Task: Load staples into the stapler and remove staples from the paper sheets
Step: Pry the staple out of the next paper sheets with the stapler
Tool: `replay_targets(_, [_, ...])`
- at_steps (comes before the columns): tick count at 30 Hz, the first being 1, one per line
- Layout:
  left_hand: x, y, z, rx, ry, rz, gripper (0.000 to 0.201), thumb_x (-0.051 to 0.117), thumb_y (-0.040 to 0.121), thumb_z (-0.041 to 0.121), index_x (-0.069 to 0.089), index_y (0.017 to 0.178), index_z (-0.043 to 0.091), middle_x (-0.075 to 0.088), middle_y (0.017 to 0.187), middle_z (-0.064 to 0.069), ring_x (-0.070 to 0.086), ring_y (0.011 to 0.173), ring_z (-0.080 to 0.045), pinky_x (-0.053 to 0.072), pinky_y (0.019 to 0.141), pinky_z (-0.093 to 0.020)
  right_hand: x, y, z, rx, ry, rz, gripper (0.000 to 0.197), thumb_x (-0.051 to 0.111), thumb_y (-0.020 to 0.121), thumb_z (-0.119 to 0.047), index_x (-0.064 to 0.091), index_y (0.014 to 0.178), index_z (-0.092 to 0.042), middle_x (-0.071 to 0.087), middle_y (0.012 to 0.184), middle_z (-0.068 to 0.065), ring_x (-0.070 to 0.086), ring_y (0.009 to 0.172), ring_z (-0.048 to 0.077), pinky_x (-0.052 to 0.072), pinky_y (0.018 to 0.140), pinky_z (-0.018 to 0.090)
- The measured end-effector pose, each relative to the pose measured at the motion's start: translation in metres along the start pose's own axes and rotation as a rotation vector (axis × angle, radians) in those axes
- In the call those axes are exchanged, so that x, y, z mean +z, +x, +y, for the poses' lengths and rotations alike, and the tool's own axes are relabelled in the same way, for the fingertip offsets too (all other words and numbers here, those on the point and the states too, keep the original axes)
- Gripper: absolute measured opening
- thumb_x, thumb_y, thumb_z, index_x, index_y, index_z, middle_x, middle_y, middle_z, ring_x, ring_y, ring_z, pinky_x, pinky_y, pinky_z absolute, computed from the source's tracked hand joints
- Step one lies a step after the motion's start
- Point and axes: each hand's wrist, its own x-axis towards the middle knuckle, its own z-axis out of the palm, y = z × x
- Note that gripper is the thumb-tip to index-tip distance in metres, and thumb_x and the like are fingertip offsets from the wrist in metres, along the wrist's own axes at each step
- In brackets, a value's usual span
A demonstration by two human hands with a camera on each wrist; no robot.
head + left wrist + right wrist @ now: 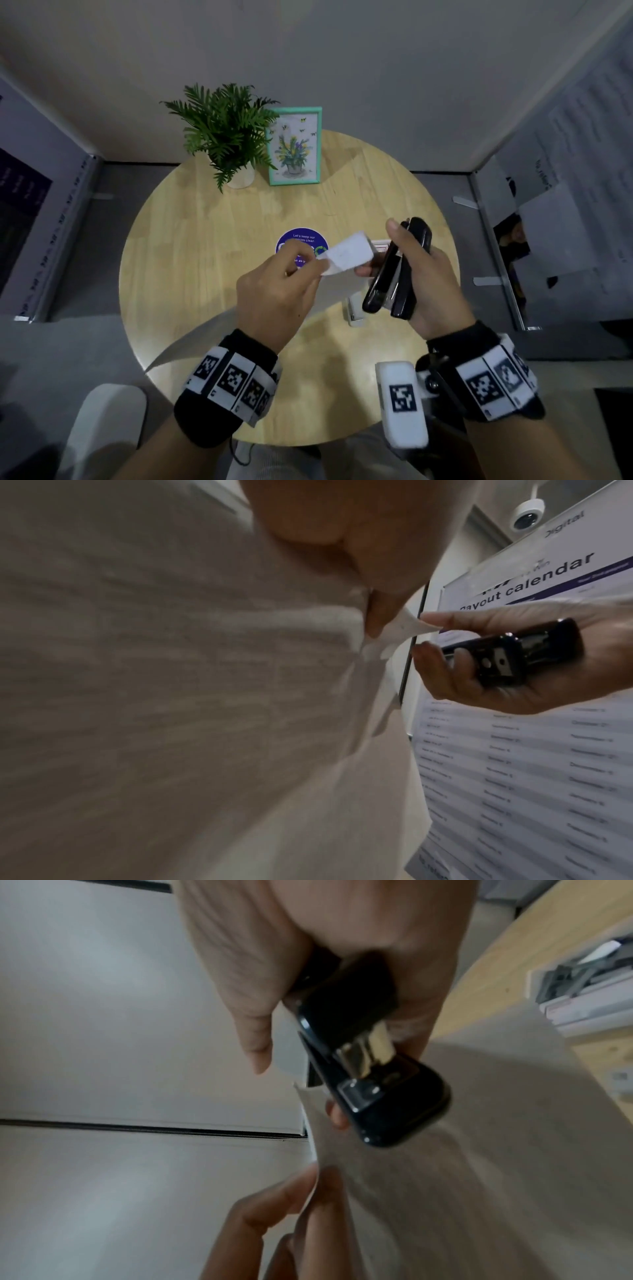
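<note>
Right hand (435,274) wraps the black stapler (397,267), its long axis running away from the body, above the round table (191,240). Left hand (274,294) pinches the paper sheets (346,253) just left of it, the paper's far edge touching the right hand's fingertips (431,620).

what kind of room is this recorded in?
Likely an office break or meeting nook: a small round wooden table with a "keep our pantries clean" sticker, a "Payout calendar" notice on the wall, and a ceiling security camera.
</note>
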Motion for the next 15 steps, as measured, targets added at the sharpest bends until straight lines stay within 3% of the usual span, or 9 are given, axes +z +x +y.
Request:
replay_targets(3, [0.000, 0.000, 0.006, 0.061, -0.005, 0.035, 0.018, 0.071, 0.074, -0.003, 0.075, 0.080, 0.014, 0.070, 0.079, -0.003, 0.056, 0.052, -0.017, 0.042, 0.040, -0.024, 0.001, -0.003, 0.001, 0.045, -0.001, -0.002, 0.047, 0.078, 0.068, -0.033, 0.065, 0.098, 0.001, 0.070, 0.078, 0.012, 0.067, 0.065, 0.025, 0.051, 0.049, 0.028])
replay_targets(6, [0.002, 0.000, 0.011, 0.093, 0.009, 0.090, 0.026, 0.075, 0.068, -0.009, 0.074, 0.081, 0.014, 0.070, 0.074, -0.005, 0.053, 0.046, -0.018, 0.040, 0.037, -0.025, 0.000, -0.001, 0.001, 0.027, -0.045, 0.011, 0.012, 0.075, 0.075, -0.010, 0.064, 0.071, -0.012, 0.063, 0.058, -0.001, 0.059, 0.050, 0.015, 0.046, 0.042, 0.025])
replay_targets(9, [0.004, 0.002, 0.015, 0.114, 0.021, 0.126, 0.032, 0.077, 0.065, -0.010, 0.070, 0.083, 0.015, 0.069, 0.072, -0.004, 0.050, 0.044, -0.018, 0.040, 0.035, -0.027, 0.000, 0.001, 0.002, -0.020, -0.120, 0.031, 0.032, 0.075, 0.073, -0.001, 0.057, 0.057, -0.022, 0.055, 0.053, -0.004, 0.055, 0.047, 0.013, 0.045, 0.045, 0.026])
replay_targets(15, [0.007, 0.003, 0.017, 0.107, 0.018, 0.146, 0.031, 0.076, 0.069, -0.009, 0.067, 0.085, 0.016, 0.069, 0.071, -0.004, 0.050, 0.042, -0.019, 0.040, 0.033, -0.029, 0.004, 0.001, 0.002, -0.126, -0.166, 0.039, 0.031, 0.076, 0.069, 0.006, 0.053, 0.065, -0.015, 0.051, 0.060, 0.003, 0.053, 0.054, 0.023, 0.050, 0.051, 0.034])
